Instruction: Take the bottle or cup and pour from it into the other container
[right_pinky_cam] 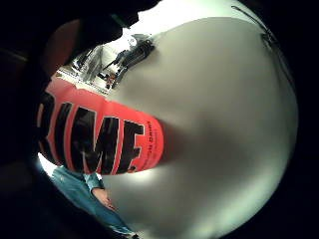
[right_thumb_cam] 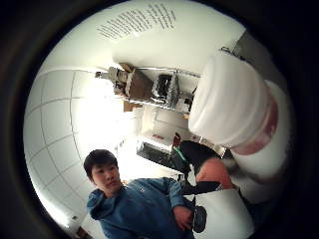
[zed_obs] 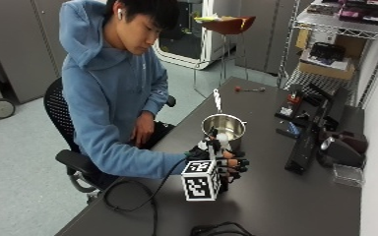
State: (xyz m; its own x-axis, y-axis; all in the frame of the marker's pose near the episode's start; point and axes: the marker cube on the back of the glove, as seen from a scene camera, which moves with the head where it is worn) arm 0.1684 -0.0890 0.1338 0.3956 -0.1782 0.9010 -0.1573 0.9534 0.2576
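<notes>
From outside, the gloved right hand hides most of 1 bottle — grip clamped on it, at the 6 o'clock edge of 1 steel pot on the table. Palm views alone show its red label and white cap.

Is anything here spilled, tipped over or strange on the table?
Nothing stands out. The gloved right hand grips the capped Prime bottle beside the upright metal pot; no spill shows on the table.

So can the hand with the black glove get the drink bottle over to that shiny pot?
Probably yes. The gloved right hand already grips the bottle right beside the metal pot, whose open top is uncovered, with nothing showing between them.
</notes>
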